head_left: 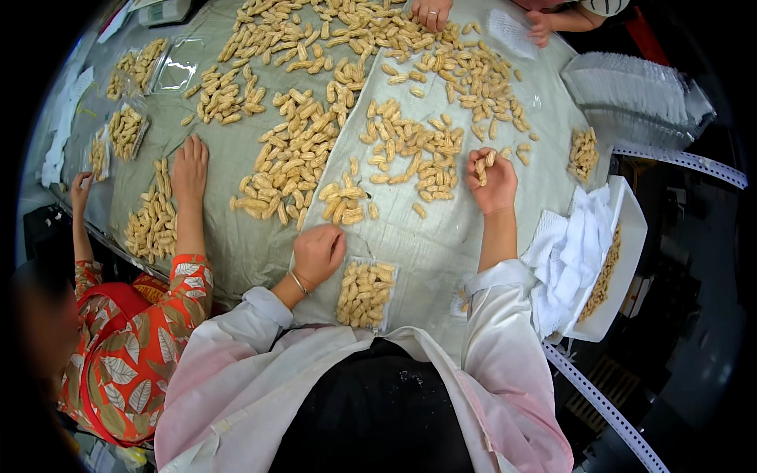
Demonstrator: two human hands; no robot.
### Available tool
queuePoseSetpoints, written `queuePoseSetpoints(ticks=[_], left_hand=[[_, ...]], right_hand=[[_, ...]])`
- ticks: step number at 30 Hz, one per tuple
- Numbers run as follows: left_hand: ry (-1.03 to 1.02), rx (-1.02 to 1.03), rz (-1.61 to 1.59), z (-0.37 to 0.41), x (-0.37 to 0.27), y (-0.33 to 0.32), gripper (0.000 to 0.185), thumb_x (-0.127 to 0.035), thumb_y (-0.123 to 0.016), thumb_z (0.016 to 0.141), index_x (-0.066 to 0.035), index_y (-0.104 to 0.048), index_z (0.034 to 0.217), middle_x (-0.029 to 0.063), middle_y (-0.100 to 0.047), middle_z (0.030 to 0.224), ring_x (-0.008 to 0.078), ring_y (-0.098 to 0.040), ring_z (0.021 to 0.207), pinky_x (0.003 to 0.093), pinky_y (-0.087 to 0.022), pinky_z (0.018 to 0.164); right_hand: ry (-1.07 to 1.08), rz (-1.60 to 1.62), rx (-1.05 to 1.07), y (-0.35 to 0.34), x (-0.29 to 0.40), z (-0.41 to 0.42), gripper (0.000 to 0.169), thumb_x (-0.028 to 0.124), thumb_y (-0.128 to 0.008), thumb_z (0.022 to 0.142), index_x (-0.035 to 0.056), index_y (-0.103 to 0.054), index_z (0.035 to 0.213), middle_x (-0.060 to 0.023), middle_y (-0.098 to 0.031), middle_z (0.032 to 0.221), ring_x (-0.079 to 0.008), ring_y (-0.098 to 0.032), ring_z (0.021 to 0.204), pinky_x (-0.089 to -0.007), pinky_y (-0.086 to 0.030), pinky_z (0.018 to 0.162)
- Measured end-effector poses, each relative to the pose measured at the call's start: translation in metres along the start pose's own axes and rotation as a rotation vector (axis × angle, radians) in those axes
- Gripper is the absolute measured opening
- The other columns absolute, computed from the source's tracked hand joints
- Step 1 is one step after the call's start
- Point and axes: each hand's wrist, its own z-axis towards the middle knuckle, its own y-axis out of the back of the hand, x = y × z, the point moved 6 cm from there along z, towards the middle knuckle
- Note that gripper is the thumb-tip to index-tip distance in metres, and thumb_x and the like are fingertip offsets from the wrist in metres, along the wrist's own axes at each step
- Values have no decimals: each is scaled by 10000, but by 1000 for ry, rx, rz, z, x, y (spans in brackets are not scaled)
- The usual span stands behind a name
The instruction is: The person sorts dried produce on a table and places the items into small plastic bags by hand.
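Note:
My right hand, palm up, holds a few unshelled peanuts in its fingers above the cloth-covered table. My left hand, a bangle at the wrist, is curled over the cloth below a small group of peanuts; whether anything is inside its fingers is hidden. Just right of it and near my body lies a clear tray filled with peanuts. Between and beyond my hands spread loose heaps of peanuts, with another scattered group left of my right hand.
At the left, a co-worker's hands rest near peanuts and packed trays. Other people's hands reach in at the far edge. On the right stand stacked clear trays, a filled tray, and a white bin with white foam netting.

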Motion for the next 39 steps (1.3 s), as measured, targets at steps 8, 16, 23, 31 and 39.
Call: queuePoseSetpoints(ticks=[8, 16, 23, 31, 39], left_hand=[[-6, -1, -10, 0, 1, 1, 74, -59, -673, 815, -60, -599, 820, 103, -600, 708, 304, -601, 621, 394, -469, 552], [-23, -24, -14, 1, -2, 2, 71, -64, -662, 823, -57, -594, 808, 99, -592, 698, 298, -588, 606, 396, -455, 543], [-16, -3, -22, 3, -2, 2, 74, -60, -670, 824, -60, -598, 808, 93, -586, 677, 287, -586, 588, 384, -452, 533], [-41, -54, -41, 6, -6, 7, 67, -41, -676, 819, -55, -611, 812, 96, -589, 675, 279, -582, 570, 376, -446, 524], [-29, -27, -26, 1, -1, 3, 70, -39, -674, 818, -56, -606, 818, 93, -589, 682, 278, -581, 568, 374, -445, 524]], right_hand=[[421, -1366, -171, -64, 26, -22, 183, 201, -646, 891, 76, -629, 1023, -106, -714, 888, -276, -683, 835, -394, -515, 658], [23, -90, 113, -20, 13, -46, 189, 239, -565, 952, 75, -660, 942, -35, -611, 716, -176, -572, 662, -297, -433, 507], [93, -148, -59, 5, -3, -35, 173, 225, -593, 942, 65, -647, 981, -25, -588, 710, -155, -543, 642, -276, -414, 491], [470, -1137, -97, -28, 3, -23, 168, 237, -612, 949, 88, -646, 1017, -2, -620, 749, -123, -519, 633, -252, -397, 495], [48, 162, 158, -27, 11, -62, 157, 191, -610, 949, 46, -637, 1004, -7, -619, 770, -103, -513, 640, -250, -399, 504]])
